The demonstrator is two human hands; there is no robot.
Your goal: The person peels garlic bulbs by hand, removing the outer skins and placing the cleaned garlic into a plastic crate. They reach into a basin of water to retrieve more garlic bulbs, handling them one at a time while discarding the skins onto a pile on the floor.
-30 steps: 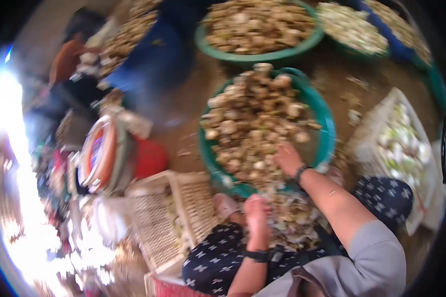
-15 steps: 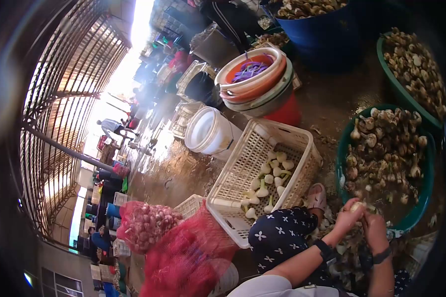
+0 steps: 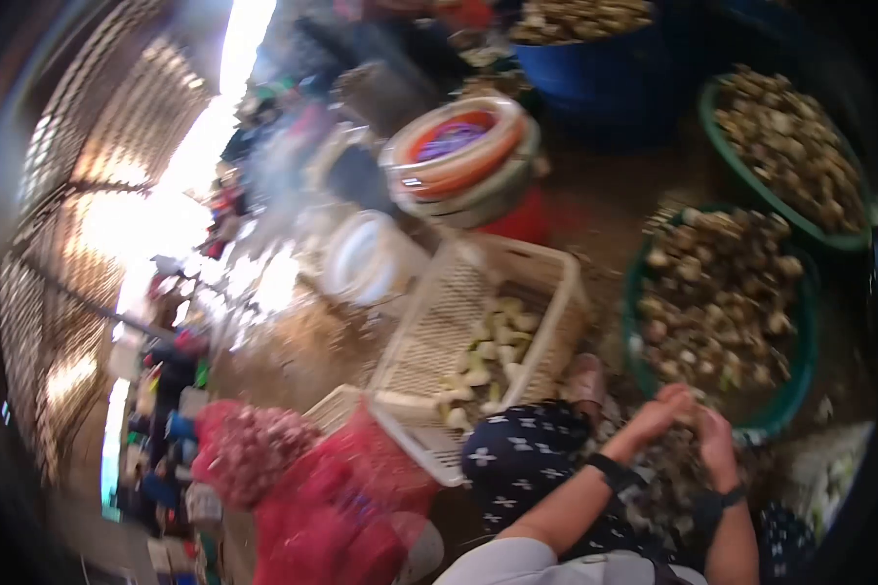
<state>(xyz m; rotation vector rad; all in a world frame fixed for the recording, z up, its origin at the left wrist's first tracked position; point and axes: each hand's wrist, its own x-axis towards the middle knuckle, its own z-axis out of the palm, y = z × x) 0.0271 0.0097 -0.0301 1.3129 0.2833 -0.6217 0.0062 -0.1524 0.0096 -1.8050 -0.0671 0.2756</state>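
Observation:
My left hand (image 3: 661, 411) and my right hand (image 3: 710, 437) meet over my lap, at the near edge of a green basin (image 3: 808, 375) of unpeeled garlic bulbs (image 3: 717, 297). Fingers of both hands are closed round something small and pale, blurred by motion. Peeled white bulbs (image 3: 502, 341) lie in the cream plastic crate (image 3: 410, 327) left of the basin. Loose peelings (image 3: 658, 492) are heaped below my hands.
Red net sacks (image 3: 332, 502) with bulbs stand at the lower left. Stacked basins (image 3: 458, 161) and a white bucket (image 3: 371, 258) are beyond the crate. A second green basin (image 3: 790, 146) and a blue barrel (image 3: 595, 83) hold more garlic.
The whole view has shifted, with the crate, basins and hands now further left in it, and the picture is more blurred. Both hands remain together near the basin.

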